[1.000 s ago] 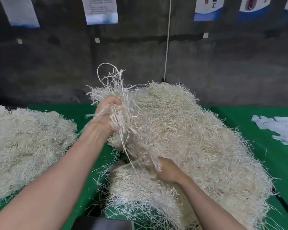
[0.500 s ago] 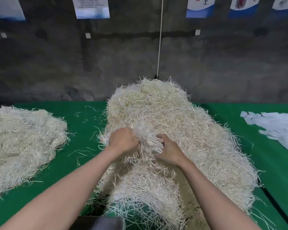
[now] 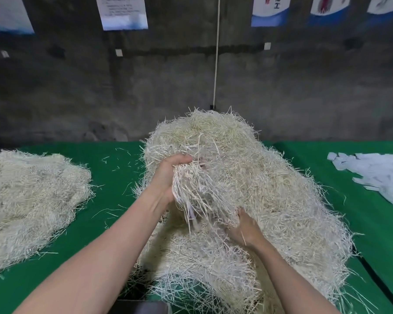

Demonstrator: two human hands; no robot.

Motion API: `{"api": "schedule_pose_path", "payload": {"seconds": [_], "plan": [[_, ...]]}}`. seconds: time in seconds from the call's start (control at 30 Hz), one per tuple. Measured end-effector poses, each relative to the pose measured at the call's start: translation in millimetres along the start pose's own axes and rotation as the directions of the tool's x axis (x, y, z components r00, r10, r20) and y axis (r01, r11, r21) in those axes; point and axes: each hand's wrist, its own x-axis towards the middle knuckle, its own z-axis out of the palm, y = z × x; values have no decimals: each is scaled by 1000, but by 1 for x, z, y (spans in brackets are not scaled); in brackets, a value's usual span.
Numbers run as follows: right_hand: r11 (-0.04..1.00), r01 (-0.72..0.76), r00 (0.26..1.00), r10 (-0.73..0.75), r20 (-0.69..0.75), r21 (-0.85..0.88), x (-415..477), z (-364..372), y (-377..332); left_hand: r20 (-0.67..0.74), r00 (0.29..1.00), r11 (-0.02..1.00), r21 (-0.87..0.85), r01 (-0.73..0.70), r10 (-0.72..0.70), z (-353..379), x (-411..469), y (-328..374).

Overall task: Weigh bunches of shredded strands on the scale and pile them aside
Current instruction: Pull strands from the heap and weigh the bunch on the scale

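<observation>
Judging the bunch (image 3: 200,189) light and springy, I gripped its top with my left hand (image 3: 168,175), fingers curled, while my right hand (image 3: 243,227) lay beneath, fingers buried, hold unclear.

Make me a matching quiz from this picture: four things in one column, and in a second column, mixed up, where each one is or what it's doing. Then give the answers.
Column one
1. left hand
2. right hand
3. smaller pile of strands
4. white paper slips

Column two
A. far right on the green table
B. grips the upper end of the bunch
C. far left on the table
D. grips the bunch's lower end

Pairs: 1-B, 2-D, 3-C, 4-A
</observation>
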Motion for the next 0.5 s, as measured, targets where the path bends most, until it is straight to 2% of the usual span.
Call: {"api": "schedule_pose_path", "payload": {"seconds": [0.07,0.17,0.3,0.37,0.43,0.5], "plan": [[1000,4,1000,-4,-3,21,-3,-1,6,-36,999,1000,14,-20,20,-3,-1,1],[1000,22,999,-23,-25,-13,-3,-5,15,-53,998,991,-125,-47,41,-10,-4,15],[992,-9,999,4,-38,-125,-1,-8,18,-123,990,990,-115,-83,68,-25,-6,20],[998,11,1000,-11,7,-67,-6,-9,8,-100,993,984,-164,-74,58,-28,-8,19],[997,72,996,-73,46,9,-14,-18,-10,-121,990,996,-47,-75,69,-29,-11,19],[978,202,979,-202,15,-45,-22,-34,-37,-116,991,997,42,-64,69,-29,-15,17]]}}
